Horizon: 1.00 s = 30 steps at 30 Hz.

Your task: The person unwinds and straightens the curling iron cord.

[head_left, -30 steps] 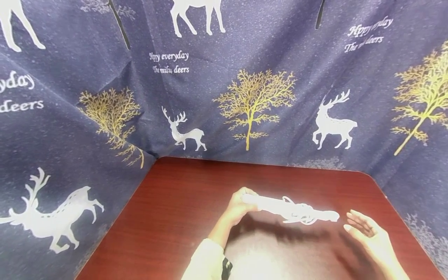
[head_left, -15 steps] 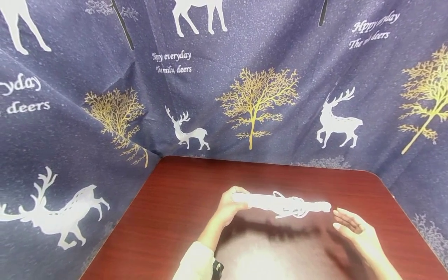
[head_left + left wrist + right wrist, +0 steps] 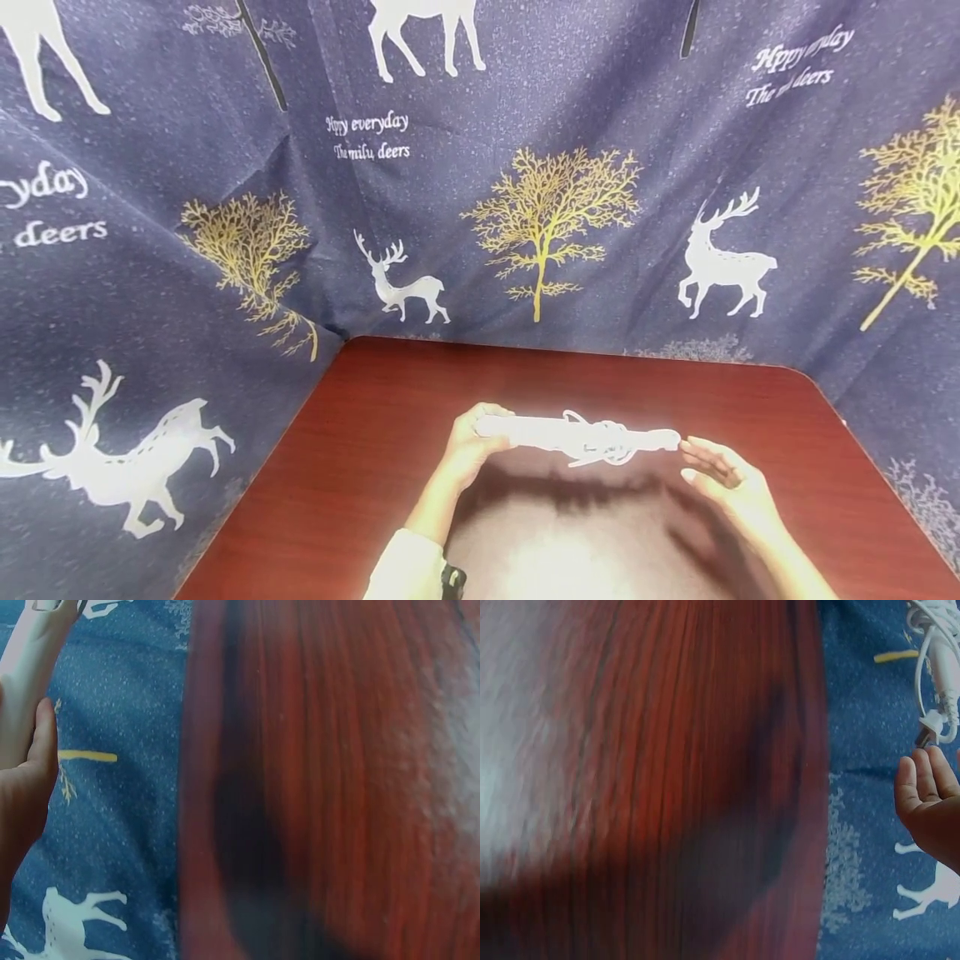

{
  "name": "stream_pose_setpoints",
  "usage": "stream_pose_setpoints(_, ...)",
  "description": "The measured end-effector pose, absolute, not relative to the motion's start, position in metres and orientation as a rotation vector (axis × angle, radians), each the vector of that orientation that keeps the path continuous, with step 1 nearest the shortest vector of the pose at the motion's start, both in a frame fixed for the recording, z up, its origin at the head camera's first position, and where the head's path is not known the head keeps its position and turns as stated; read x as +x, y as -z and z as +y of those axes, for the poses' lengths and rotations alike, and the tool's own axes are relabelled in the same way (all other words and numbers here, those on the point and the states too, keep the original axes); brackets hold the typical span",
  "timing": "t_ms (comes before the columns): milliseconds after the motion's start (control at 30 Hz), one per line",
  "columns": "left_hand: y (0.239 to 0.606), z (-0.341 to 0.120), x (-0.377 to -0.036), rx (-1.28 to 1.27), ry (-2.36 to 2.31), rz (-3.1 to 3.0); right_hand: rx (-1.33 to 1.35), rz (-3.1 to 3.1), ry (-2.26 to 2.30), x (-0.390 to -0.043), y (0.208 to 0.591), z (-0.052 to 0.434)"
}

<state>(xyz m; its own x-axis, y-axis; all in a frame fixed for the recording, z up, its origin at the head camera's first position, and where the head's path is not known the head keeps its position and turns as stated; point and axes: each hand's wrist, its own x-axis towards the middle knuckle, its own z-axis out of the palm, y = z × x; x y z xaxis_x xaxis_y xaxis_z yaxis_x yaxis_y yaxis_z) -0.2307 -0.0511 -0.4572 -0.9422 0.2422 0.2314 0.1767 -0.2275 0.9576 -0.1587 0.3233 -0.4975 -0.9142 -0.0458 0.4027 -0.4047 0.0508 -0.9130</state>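
A long white corded appliance [image 3: 536, 432], shaped like a hair straightener, is held level above the table. Its white cord [image 3: 615, 442] is wound about its right half. My left hand [image 3: 468, 446] grips the left end, thumb along the near side; in the left wrist view the smooth white body [image 3: 28, 682] passes through that hand. At the other end is my right hand [image 3: 731, 487], fingers spread apart from the thumb. The right wrist view shows the plug [image 3: 930, 724] hanging from the cord, with my right fingertips right at its prongs.
The reddish-brown wooden table [image 3: 390, 467] has a bright glare patch near its front. Dark blue cloth [image 3: 465, 208] printed with deer and trees hangs behind and to the left. A dark band [image 3: 453, 579] is on the left wrist.
The appliance and my left hand have shifted left in the head view. My right hand has come left too, closing the gap to the appliance's right end.
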Motion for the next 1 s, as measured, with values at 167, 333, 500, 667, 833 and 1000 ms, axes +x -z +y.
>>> stream_pose_setpoints(167,0.473,-0.062,-0.241,0.516,-2.412,1.878,0.587,-1.996,-1.991,-0.172,0.511,0.323)
stream_pose_setpoints(333,0.485,-0.072,-0.249,0.506,-2.465,1.849,0.532,-2.020,-1.964,-0.172,0.512,0.315)
stream_pose_setpoints(500,0.489,-0.085,-0.248,0.495,-2.511,1.803,0.469,-2.045,-1.967,-0.170,0.506,0.301)
stream_pose_setpoints(667,0.491,-0.096,-0.243,0.460,-2.511,1.832,0.503,-2.026,-1.992,-0.176,0.514,0.296)
stream_pose_setpoints(833,0.492,-0.099,-0.242,0.504,-2.528,1.792,0.477,-2.028,-1.985,-0.177,0.519,0.295)
stream_pose_setpoints(1000,0.492,-0.099,-0.241,0.569,-2.529,1.739,0.402,-1.988,-2.032,-0.171,0.504,0.278)
